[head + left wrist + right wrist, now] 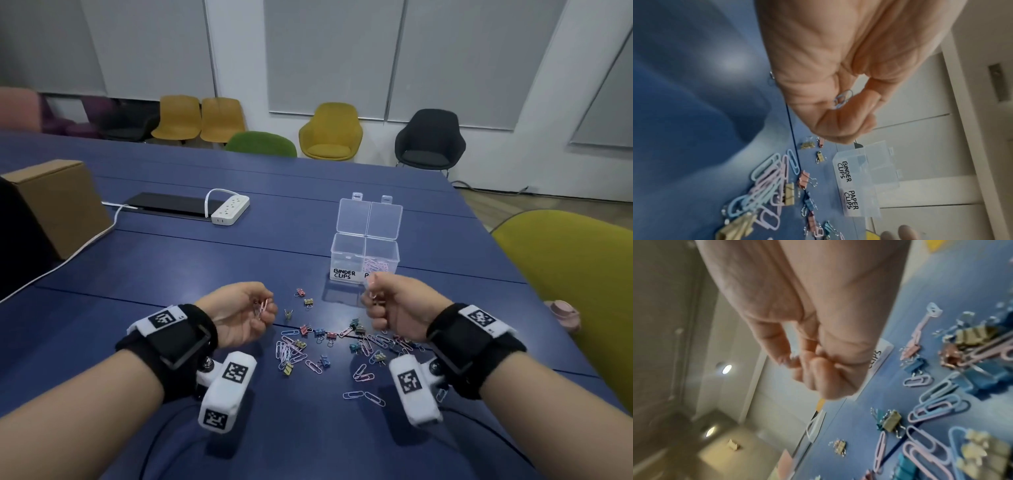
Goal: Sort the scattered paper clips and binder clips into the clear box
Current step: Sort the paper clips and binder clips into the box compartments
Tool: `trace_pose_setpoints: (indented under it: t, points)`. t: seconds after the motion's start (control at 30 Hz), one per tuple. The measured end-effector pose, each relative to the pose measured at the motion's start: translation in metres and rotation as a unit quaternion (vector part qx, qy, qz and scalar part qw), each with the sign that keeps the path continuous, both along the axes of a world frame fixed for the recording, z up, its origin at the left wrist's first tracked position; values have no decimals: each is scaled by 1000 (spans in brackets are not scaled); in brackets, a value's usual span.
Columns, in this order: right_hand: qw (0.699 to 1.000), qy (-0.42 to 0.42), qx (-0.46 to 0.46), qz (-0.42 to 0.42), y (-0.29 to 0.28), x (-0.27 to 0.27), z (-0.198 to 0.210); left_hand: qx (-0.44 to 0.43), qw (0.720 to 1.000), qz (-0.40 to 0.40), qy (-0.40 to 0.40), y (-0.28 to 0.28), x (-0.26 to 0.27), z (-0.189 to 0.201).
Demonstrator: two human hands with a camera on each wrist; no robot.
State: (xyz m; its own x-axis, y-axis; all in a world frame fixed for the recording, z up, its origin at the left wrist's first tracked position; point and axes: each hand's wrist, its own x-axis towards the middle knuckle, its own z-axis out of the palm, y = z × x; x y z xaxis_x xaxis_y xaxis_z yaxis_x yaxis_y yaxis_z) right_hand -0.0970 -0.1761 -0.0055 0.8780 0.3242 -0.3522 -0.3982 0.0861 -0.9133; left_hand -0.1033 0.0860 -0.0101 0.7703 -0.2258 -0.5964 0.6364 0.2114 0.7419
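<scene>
A clear two-compartment box [346, 255] stands open on the blue table, labelled BINDER CLIPS on the left; its right compartment holds pink paper clips [376, 265]. My left hand [239, 310] hovers above the table left of the scatter, fingers curled round several paper clips [261, 308] [841, 98]. My right hand [387, 301] is raised just in front of the box, pinching paper clips [371, 291]. Pastel paper clips and small coloured binder clips [318, 342] lie scattered between my wrists.
A white power strip [230, 209] and a dark panel lie further back on the left, beside a cardboard box [61, 202]. A yellow chair [575, 260] stands at the right table edge, with a small pink object [563, 311] near it.
</scene>
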Motion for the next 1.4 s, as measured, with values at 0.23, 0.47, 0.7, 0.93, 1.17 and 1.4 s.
trace_pose_setpoints:
  t: [0.23, 0.47, 0.7, 0.93, 1.17, 1.4]
  points:
    - [968, 20, 228, -104, -26, 7, -3, 230, 949, -211, -51, -38, 17, 5]
    - [989, 77, 99, -73, -34, 26, -7, 320, 899, -279, -112, -95, 49, 37]
    - [988, -10, -97, -121, -45, 57, 16, 81, 980, -58, -175, -155, 101, 64]
    - [957, -83, -258, -103, -40, 97, 39, 94, 975, -58, -193, -171, 120, 50]
    - [943, -64, -306, -112, -27, 130, 45, 158, 939, -21, -305, -140, 106, 43]
    - [940, -76, -316, -98, -27, 131, 39, 233, 895, -122, -360, -87, 71, 41]
